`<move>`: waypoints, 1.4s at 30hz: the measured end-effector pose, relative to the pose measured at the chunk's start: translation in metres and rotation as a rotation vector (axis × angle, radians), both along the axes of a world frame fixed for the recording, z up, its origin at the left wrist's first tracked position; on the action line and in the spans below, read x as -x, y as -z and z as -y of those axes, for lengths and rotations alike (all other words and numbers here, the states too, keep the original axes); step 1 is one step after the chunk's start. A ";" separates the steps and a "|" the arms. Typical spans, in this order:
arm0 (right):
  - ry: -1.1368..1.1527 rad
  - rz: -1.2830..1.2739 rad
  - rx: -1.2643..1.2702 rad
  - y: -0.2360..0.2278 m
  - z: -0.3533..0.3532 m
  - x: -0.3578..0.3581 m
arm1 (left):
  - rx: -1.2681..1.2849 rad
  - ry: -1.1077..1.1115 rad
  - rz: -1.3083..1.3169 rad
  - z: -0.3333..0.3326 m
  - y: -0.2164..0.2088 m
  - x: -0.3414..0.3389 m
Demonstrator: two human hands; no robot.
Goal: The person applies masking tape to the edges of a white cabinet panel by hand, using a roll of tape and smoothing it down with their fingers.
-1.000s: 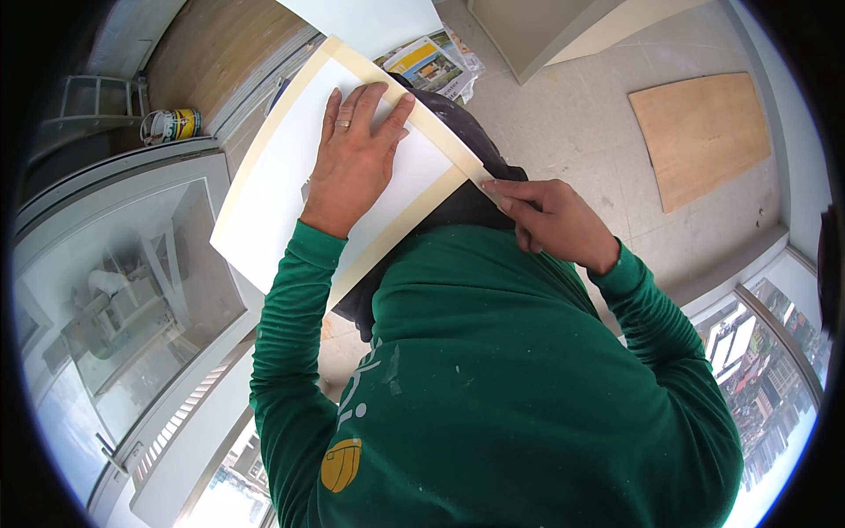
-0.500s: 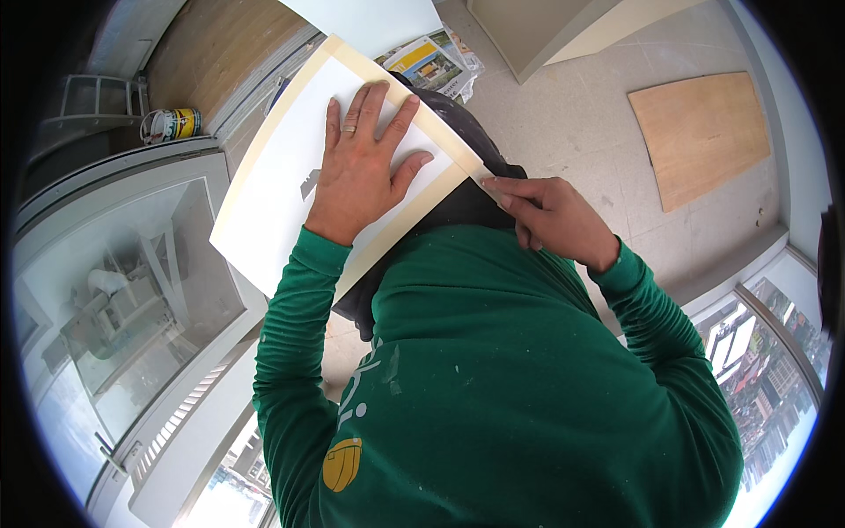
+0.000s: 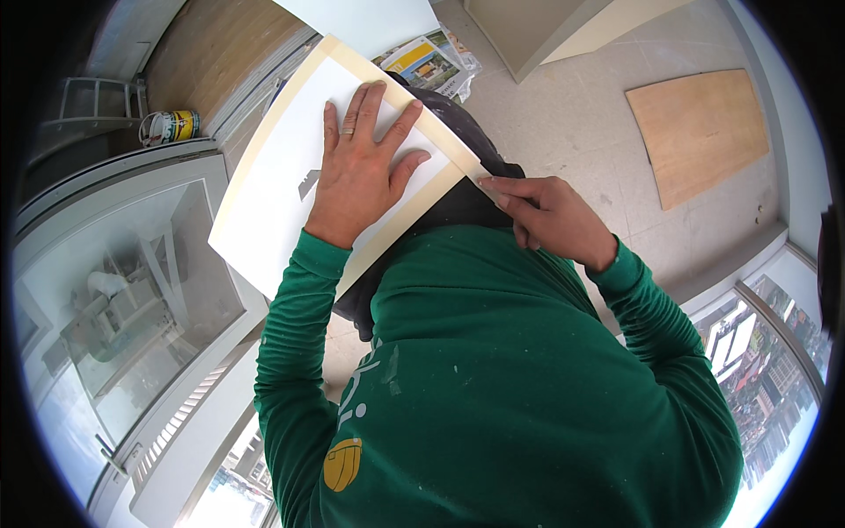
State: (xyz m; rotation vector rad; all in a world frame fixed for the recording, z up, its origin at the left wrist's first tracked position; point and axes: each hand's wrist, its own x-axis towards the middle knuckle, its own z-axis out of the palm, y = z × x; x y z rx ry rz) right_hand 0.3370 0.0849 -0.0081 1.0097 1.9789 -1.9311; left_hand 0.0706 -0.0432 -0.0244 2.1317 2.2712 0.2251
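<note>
A white board [image 3: 273, 167] edged with beige masking tape [image 3: 436, 145] lies slanted across my lap, over dark trousers. My left hand [image 3: 365, 167] rests flat on its white face, fingers spread, with a ring on one finger. Beside its wrist is a small grey shape [image 3: 308, 185] with slanted ends, flat on the board. At the board's right corner, my right hand [image 3: 550, 211] is closed, thumb and forefinger pinching the end of the masking tape. The other fingers of that hand curl under and are partly hidden.
Printed papers [image 3: 427, 66] lie on the floor past the board. A thin wooden panel [image 3: 700, 136] is on the floor at the right. A beige cabinet [image 3: 537, 35] stands at the top, a paint bucket [image 3: 172, 128] at the far left. A glazed door [image 3: 150, 264] is close on my left.
</note>
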 end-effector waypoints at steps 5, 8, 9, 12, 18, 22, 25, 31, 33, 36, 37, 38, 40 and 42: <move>0.006 -0.003 -0.002 0.004 0.000 0.000 | 0.021 -0.008 0.003 -0.001 -0.003 0.000; 0.008 0.003 -0.001 0.003 -0.001 0.001 | 0.015 -0.008 0.002 -0.001 -0.002 0.000; 0.014 0.006 0.002 0.002 -0.001 0.001 | 0.016 -0.009 0.002 -0.001 -0.003 0.000; 0.014 0.013 0.008 0.001 -0.002 0.002 | 0.017 -0.009 0.001 -0.001 -0.003 0.000; 0.023 0.022 0.034 0.001 -0.003 0.003 | 0.010 -0.006 0.009 0.000 -0.003 0.000; 0.019 0.028 0.041 0.001 -0.005 0.004 | 0.015 -0.010 0.007 -0.001 -0.003 -0.001; 0.013 0.030 0.046 0.001 -0.006 0.005 | 0.010 -0.021 0.011 0.000 -0.002 -0.003; 0.013 0.041 0.043 -0.001 -0.005 0.006 | -0.010 0.017 0.029 0.000 0.000 -0.012; 0.012 0.046 0.035 0.001 -0.005 0.006 | -0.016 0.026 0.031 0.000 0.000 -0.015; 0.012 0.036 0.042 0.001 -0.005 0.005 | -0.014 0.028 0.035 0.000 -0.001 -0.018; 0.012 0.036 0.038 0.001 -0.005 0.005 | -0.020 0.030 0.033 0.001 0.001 -0.018; 0.013 0.036 0.034 0.002 -0.005 0.005 | -0.025 0.033 0.032 0.001 0.001 -0.018; 0.017 0.032 0.035 0.003 -0.004 0.005 | -0.034 0.037 0.024 0.002 0.002 -0.019; 0.030 0.023 0.045 0.006 -0.003 0.004 | -0.039 0.052 0.016 0.003 0.004 -0.018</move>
